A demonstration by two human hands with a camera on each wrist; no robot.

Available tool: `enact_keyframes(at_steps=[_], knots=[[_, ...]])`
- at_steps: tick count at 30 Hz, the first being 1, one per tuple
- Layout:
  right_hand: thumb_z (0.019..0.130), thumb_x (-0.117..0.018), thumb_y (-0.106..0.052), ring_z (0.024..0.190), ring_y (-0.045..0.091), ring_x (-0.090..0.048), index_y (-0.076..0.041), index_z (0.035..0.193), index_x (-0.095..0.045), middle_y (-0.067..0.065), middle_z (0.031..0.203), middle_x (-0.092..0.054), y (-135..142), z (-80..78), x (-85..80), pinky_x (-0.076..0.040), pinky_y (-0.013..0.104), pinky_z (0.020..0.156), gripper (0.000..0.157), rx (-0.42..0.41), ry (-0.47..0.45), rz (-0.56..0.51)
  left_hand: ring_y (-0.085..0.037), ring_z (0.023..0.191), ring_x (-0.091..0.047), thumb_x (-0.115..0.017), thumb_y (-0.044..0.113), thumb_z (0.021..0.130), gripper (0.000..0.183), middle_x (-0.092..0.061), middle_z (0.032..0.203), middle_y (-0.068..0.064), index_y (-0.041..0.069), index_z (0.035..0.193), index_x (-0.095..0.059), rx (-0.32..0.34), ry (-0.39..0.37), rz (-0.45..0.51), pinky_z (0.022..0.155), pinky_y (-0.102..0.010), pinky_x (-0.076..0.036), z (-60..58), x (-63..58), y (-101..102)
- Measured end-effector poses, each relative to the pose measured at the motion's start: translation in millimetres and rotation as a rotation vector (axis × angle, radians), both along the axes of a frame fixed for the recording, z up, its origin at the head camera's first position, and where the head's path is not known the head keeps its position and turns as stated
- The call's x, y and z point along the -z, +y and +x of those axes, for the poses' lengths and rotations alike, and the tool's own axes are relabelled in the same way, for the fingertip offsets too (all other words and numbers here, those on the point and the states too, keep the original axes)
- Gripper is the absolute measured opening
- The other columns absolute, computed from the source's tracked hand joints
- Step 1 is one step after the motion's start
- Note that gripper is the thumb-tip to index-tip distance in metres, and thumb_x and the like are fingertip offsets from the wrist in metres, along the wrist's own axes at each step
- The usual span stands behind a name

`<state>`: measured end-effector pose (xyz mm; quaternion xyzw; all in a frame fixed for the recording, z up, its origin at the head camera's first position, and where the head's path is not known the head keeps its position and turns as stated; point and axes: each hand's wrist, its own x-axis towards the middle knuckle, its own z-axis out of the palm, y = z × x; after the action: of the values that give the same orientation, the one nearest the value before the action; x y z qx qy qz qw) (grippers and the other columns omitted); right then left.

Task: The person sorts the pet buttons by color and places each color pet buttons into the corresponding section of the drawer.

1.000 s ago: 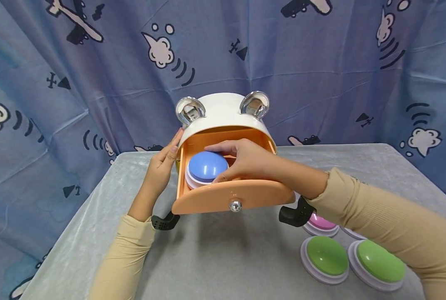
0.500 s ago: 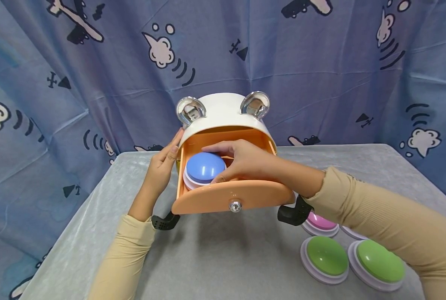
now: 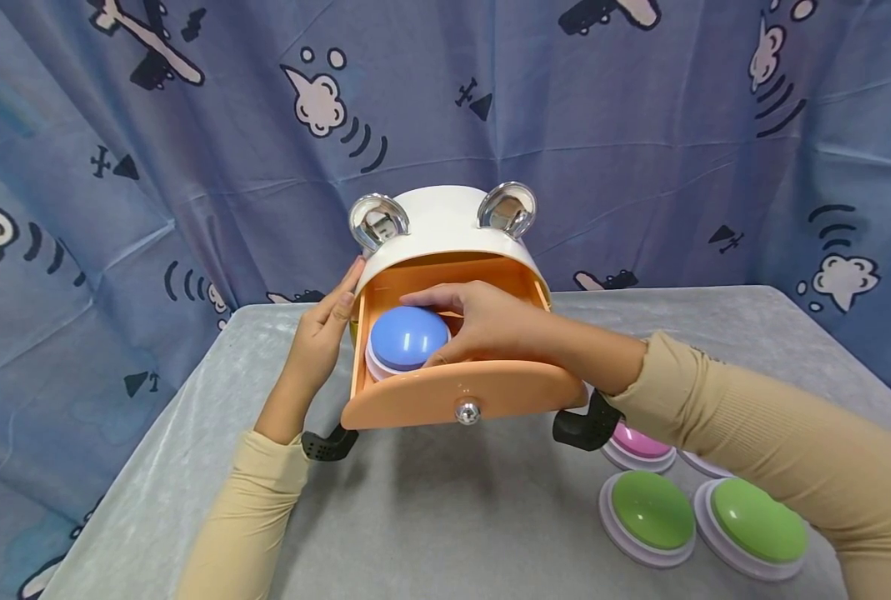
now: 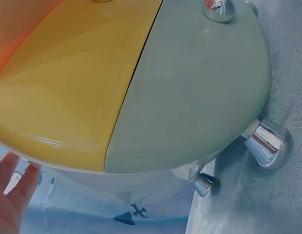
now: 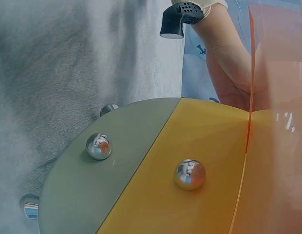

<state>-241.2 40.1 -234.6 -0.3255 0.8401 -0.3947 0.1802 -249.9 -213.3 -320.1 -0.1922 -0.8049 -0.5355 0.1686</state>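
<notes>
A rounded white cabinet (image 3: 437, 218) with two chrome ears stands mid-table in the head view, its top orange drawer (image 3: 407, 402) pulled out. Inside, at the drawer's left side, sits a blue push button (image 3: 409, 336) with a pale base. My right hand (image 3: 493, 323) reaches over the drawer front and holds the button from its right, fingers behind it and thumb in front. My left hand (image 3: 319, 337) rests with extended fingers on the cabinet's left side. Below the orange drawer, the wrist views show a yellow drawer front (image 4: 73, 97) and a green one (image 4: 190, 92), both closed.
Two green push buttons (image 3: 653, 510) lie at the table's right front. Behind them is a pink button (image 3: 642, 442), with another pale base partly under my right sleeve. The grey cloth-covered table (image 3: 445, 517) ends at a blue patterned curtain (image 3: 610, 150).
My right hand and the blue button have shifted slightly left within the drawer. My left hand stays against the cabinet side, and the drawer remains pulled out.
</notes>
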Motion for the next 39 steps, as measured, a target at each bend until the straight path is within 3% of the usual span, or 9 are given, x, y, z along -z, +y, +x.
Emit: enact_keyframes(at_steps=[15, 20, 23, 29, 39], knots=[[0.078, -0.085, -0.023, 0.118, 0.021, -0.060, -0.021, 0.147, -0.051, 0.000, 0.142, -0.057, 1.5, 0.4, 0.6, -0.052, 0.037, 0.102, 0.077, 0.013, -0.055, -0.017, -0.006, 0.150, -0.029, -0.036, 0.026, 0.109, 0.044, -0.033, 0.161, 0.008, 0.019, 0.153, -0.040, 0.006, 0.000, 0.005, 0.124, -0.030, -0.025, -0.6, 0.1, 0.1], [0.077, -0.086, -0.019, 0.132, 0.024, -0.056, -0.017, 0.147, -0.050, 0.001, 0.148, -0.053, 7.7, -0.1, -2.7, -0.048, 0.039, 0.110, 0.079, 0.029, -0.101, -0.076, -0.007, 0.150, -0.029, -0.037, 0.024, 0.109, 0.044, -0.034, 0.161, 0.007, 0.018, 0.152, -0.040, 0.007, 0.007, 0.010, 0.125, -0.030, -0.025, -0.8, 0.1, 0.5], [0.077, -0.086, -0.014, 0.141, 0.025, -0.048, -0.010, 0.146, -0.050, 0.005, 0.150, -0.052, 15.2, -0.1, -7.0, -0.042, 0.040, 0.115, 0.079, 0.028, -0.077, -0.125, -0.007, 0.150, -0.029, -0.037, 0.024, 0.109, 0.044, -0.034, 0.161, 0.006, 0.017, 0.152, -0.041, 0.009, 0.010, 0.013, 0.125, -0.030, -0.024, -0.5, 0.1, 0.6], [0.078, -0.085, -0.008, 0.140, 0.019, -0.048, -0.007, 0.141, -0.055, 0.006, 0.145, -0.056, 36.9, 5.8, -19.6, -0.040, 0.035, 0.116, 0.070, 0.111, -0.059, -0.216, -0.007, 0.150, -0.030, -0.037, 0.025, 0.109, 0.044, -0.035, 0.160, 0.007, 0.019, 0.152, -0.041, -0.006, 0.010, 0.002, 0.125, -0.030, -0.025, 0.4, -0.1, -0.8], [0.086, -0.079, -0.017, 0.139, 0.021, -0.050, -0.015, 0.142, -0.055, 0.005, 0.145, -0.056, 93.4, 11.6, -25.2, -0.050, 0.025, 0.102, 0.061, 0.263, -0.024, -0.235, -0.007, 0.150, -0.029, -0.037, 0.024, 0.109, 0.044, -0.034, 0.161, 0.006, 0.018, 0.152, -0.040, 0.010, 0.008, 0.016, 0.125, -0.030, -0.024, -0.4, -0.2, 0.7]])
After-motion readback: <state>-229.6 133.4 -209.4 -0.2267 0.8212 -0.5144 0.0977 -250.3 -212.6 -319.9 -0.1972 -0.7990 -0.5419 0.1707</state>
